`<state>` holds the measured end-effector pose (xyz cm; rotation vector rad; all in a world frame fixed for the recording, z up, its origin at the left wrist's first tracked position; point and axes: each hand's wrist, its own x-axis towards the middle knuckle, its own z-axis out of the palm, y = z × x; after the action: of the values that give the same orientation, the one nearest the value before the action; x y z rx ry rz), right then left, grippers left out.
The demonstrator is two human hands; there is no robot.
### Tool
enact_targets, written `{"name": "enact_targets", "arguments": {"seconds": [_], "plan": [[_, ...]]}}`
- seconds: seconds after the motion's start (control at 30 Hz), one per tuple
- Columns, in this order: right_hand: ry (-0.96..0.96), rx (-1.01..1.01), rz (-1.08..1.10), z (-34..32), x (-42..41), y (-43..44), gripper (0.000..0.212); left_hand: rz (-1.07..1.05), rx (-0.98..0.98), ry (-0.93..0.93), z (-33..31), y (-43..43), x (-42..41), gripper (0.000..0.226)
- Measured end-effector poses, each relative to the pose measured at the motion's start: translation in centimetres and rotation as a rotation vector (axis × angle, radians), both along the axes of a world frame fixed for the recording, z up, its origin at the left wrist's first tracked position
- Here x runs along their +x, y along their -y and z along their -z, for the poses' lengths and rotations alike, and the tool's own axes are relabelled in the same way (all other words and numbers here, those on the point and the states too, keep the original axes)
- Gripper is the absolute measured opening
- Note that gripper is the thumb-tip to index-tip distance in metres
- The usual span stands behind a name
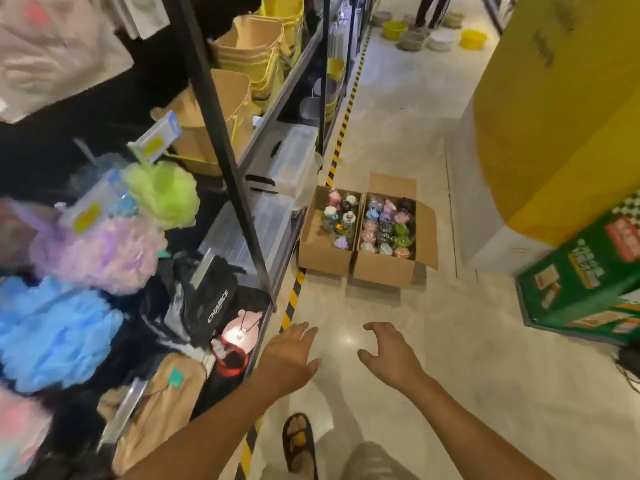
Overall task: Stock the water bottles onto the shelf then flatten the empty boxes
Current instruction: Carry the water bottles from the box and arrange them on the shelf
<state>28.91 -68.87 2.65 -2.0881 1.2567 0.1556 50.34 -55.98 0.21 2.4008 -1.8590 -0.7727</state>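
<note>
My left hand (289, 355) and right hand (388, 355) hung over the floor (398, 317), fingers loose, holding nothing. Farther along, two open boxes sat touching on the floor at the foot of the shelf (282, 95). The left box (322, 254) was part full of water bottles (341, 216); the right box (384, 271) was packed.

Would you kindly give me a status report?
Left hand, right hand open, empty. Left box part-full of water bottles, right box full, both on floor ahead. Bare floor between.
</note>
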Motion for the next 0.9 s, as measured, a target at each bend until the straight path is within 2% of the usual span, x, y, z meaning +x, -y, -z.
{"name": "enact_targets", "arguments": {"seconds": [0.13,0.53,0.9], "plan": [[0.011,-0.012,0.04,-0.6,4.5,8.6,0.059,0.029,-0.015,0.036,-0.5,9.0,4.7,0.074],[0.031,0.04,-0.017,0.9,15.6,37.9,0.056,-0.027,-0.007,0.015,0.5,36.9,14.3,0.072],[-0.06,0.018,-0.068,2.3,25.9,61.1,0.067,-0.089,0.011,-0.043,1.1,59.1,23.6,0.073]]}}
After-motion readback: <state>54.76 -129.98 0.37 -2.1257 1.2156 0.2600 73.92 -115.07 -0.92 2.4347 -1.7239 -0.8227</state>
